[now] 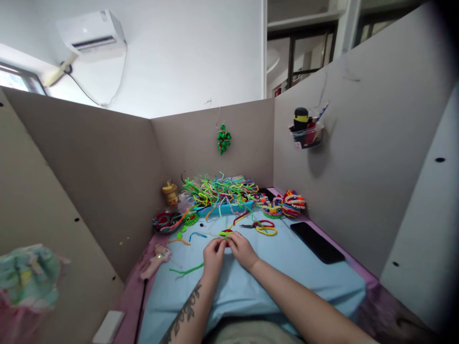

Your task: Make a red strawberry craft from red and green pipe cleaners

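My left hand point(213, 256) and my right hand point(242, 248) meet over the light blue cloth point(287, 277). Both pinch a small red and green pipe-cleaner piece point(225, 234) between their fingertips. A pile of coloured pipe cleaners point(219, 189) lies just beyond, on a blue tray. Loose green and orange pipe-cleaner bits point(186, 271) lie left of my left hand. Red and yellow pipe-cleaner loops point(266, 228) lie to the right, beyond my right hand.
A black phone point(317, 242) lies at the right. A pink glue gun point(156, 260) lies at the left edge. Finished coloured rings point(291, 203) sit at the back right. Grey partition walls point(107, 181) close in three sides, with a green ornament point(223, 139) hanging at the back.
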The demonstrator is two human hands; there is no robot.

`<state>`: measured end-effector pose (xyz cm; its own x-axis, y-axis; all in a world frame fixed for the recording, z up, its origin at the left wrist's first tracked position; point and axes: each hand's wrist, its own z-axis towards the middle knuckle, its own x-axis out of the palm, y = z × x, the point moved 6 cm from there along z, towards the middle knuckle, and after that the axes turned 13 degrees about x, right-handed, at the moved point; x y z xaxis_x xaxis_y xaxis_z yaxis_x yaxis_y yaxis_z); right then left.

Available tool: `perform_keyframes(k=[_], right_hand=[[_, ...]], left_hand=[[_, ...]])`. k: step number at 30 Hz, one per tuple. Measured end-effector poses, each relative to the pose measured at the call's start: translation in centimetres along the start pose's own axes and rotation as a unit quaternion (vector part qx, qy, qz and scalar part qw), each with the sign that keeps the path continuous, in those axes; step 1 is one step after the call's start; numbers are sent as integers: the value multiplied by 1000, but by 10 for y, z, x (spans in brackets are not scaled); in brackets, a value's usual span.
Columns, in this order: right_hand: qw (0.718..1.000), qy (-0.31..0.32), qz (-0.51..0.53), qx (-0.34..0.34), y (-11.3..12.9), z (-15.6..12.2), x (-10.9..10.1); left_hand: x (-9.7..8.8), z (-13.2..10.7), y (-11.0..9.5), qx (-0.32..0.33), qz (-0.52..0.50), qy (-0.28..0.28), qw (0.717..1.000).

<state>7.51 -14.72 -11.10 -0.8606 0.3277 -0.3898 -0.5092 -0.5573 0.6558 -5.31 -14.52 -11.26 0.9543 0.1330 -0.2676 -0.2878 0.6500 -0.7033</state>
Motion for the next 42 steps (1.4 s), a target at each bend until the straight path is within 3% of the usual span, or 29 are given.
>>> perform_keyframes(k=[15, 33, 37, 42], right_hand=[[999, 14, -21, 35, -7, 1, -5], [998, 0, -58, 7, -2, -1, -2], [1000, 17, -18, 6, 7, -2, -3], [995, 37, 61, 67, 3, -1, -4]], left_hand=[[10, -2, 7, -41, -32, 17, 999], [6, -1, 4, -66, -36, 2, 997], [1, 1, -2, -50, -2, -14, 999], [-1, 3, -8, -27, -11, -18, 999]])
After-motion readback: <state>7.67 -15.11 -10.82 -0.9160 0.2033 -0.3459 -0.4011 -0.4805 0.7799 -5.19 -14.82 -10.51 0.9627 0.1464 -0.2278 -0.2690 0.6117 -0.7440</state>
